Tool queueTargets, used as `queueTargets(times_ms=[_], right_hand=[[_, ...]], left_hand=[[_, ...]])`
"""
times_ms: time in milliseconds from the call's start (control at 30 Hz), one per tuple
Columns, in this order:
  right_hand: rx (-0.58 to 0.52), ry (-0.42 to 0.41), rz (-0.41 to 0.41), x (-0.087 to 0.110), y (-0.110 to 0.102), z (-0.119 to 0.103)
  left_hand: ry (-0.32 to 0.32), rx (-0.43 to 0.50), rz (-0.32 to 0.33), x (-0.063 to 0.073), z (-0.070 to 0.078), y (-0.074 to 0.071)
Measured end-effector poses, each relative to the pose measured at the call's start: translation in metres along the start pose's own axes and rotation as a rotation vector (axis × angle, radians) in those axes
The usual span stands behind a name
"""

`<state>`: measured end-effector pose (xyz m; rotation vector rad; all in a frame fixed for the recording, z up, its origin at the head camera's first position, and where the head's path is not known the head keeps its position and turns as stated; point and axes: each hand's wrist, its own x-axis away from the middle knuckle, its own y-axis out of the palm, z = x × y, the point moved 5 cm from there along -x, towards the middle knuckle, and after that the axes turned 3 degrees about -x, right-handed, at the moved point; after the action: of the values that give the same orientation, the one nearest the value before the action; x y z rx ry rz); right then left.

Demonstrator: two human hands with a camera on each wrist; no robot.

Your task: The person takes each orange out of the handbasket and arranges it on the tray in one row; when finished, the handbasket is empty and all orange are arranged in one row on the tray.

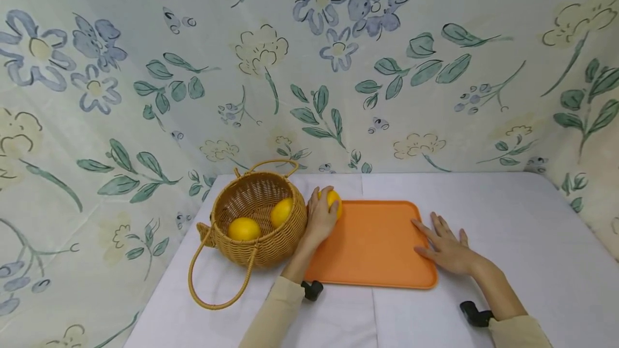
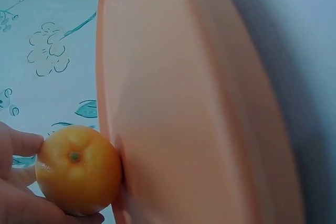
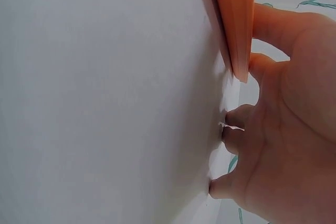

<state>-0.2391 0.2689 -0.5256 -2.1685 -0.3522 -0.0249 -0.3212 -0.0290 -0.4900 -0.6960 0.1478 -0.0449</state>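
Observation:
My left hand [image 1: 321, 218] grips an orange [image 1: 335, 197] at the far left corner of an orange-coloured tray [image 1: 374, 246]. In the left wrist view, thumb and fingers curl about the orange [image 2: 79, 171], its green stem end showing, against the tray's edge [image 2: 102, 61]. My right hand [image 1: 451, 249] lies spread at the tray's right side. Its thumb and a finger touch the rim [image 3: 236, 30], and the other fingertips rest on the white cloth. Left of the tray stands a wicker basket [image 1: 280, 248] with two similar yellow fruits inside, one nearer [image 1: 244, 229] and one farther right [image 1: 281, 212].
One basket handle [image 1: 220, 305] hangs down at the front onto the cloth; the other [image 1: 273, 161] stands up behind. A white cloth [image 1: 522, 219] covers the table. Flower-patterned fabric [image 1: 309, 79] rises behind and at the sides.

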Motion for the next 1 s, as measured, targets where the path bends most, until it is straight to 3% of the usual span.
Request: queueTargets(times_ms=[400, 667, 867, 1000], right_hand=[[-0.012, -0.013, 0.004, 0.000, 0.001, 0.002], [-0.014, -0.008, 0.001, 0.000, 0.001, 0.003], [-0.020, -0.008, 0.001, -0.001, 0.001, 0.002], [-0.026, -0.006, -0.001, -0.001, 0.001, 0.004]], left_hand=[[-0.008, 0.001, 0.007, 0.000, 0.001, -0.001], [0.014, -0.051, 0.028, 0.000, 0.006, -0.004], [0.068, -0.095, 0.057, 0.001, 0.017, -0.011], [0.104, -0.100, 0.055, -0.001, 0.034, -0.020]])
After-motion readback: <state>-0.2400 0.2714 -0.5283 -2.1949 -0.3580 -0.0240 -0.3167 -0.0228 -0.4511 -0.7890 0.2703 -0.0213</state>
